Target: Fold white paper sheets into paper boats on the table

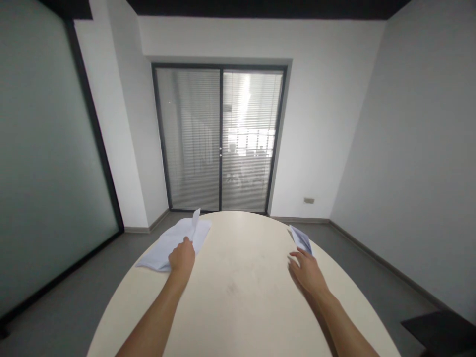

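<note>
Loose white sheets at the far left edge of the pale oval table, pinched by the left hand.
Fingers curled shut on 1 sheet, corner lifted upright above the knuckles. Well apart across the tabletop, a small folded paper near the far right edge, touched by the fingertips of the right hand: palm down, fingers stretched and slightly apart, gripping nothing.

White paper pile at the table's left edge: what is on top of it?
The left hand, closed, sits on the paper pile, with one sheet corner raised beside it. Whatever the fist covers is hidden.
</note>
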`<state>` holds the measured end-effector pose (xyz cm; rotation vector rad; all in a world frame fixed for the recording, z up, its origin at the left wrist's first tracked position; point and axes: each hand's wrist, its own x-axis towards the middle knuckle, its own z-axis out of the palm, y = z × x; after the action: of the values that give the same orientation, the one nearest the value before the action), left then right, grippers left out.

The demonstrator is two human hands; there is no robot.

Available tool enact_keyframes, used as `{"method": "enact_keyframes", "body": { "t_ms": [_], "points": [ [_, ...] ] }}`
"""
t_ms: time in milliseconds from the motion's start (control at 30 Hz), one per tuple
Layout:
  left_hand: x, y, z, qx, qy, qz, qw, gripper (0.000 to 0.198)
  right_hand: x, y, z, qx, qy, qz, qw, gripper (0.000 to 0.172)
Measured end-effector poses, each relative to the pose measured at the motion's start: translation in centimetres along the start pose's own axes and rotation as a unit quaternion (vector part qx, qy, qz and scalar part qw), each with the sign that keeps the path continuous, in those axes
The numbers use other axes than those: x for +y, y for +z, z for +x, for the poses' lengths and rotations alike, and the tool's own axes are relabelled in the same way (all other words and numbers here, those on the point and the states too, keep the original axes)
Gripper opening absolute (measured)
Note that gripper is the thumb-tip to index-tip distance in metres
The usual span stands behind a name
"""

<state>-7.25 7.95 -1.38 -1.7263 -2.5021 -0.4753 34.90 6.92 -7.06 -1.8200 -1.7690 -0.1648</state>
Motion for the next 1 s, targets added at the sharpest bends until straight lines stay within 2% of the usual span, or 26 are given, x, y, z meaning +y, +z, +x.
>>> {"method": "enact_keyframes", "body": {
  "t_ms": [167, 433, 633, 767, 867, 933, 1000],
  "points": [
    [0.1, -1.2, 0.1, 0.040, 0.017, 0.003, 0.999, 0.038, 0.7, 0.2, 0.2, 0.007, 0.008, 0.000, 1.000, 0.031],
    [-0.2, -3.0, 0.8, 0.099, -0.014, -0.030, 0.995, 0.037, 0.7, 0.4, 0.3, 0.018, 0.008, 0.009, 1.000, 0.030],
    [1.5, -5.5, -0.3, 0.161, 0.025, -0.057, 0.985, 0.035, 0.0, 0.1, 0.3, 0.023, -0.020, 0.016, 0.999, 0.032],
    [3.0, -5.7, -1.1, 0.188, 0.144, -0.108, 0.966, 0.034, -0.6, -0.2, 0.4, 0.026, -0.038, 0.030, 0.998, 0.031],
    [4.1, -4.6, -1.7, 0.180, 0.321, -0.160, 0.916, 0.031, -1.1, -0.4, 0.3, 0.031, -0.052, 0.045, 0.997, 0.031],
    [4.9, -3.5, -2.4, 0.149, 0.411, -0.176, 0.882, 0.032, -1.5, -0.5, 0.3, 0.033, -0.060, 0.056, 0.996, 0.032],
    [5.7, -2.5, -3.5, 0.084, 0.454, -0.168, 0.871, 0.032, -1.8, -0.6, 0.3, 0.032, -0.065, 0.068, 0.995, 0.032]
  ]
}}
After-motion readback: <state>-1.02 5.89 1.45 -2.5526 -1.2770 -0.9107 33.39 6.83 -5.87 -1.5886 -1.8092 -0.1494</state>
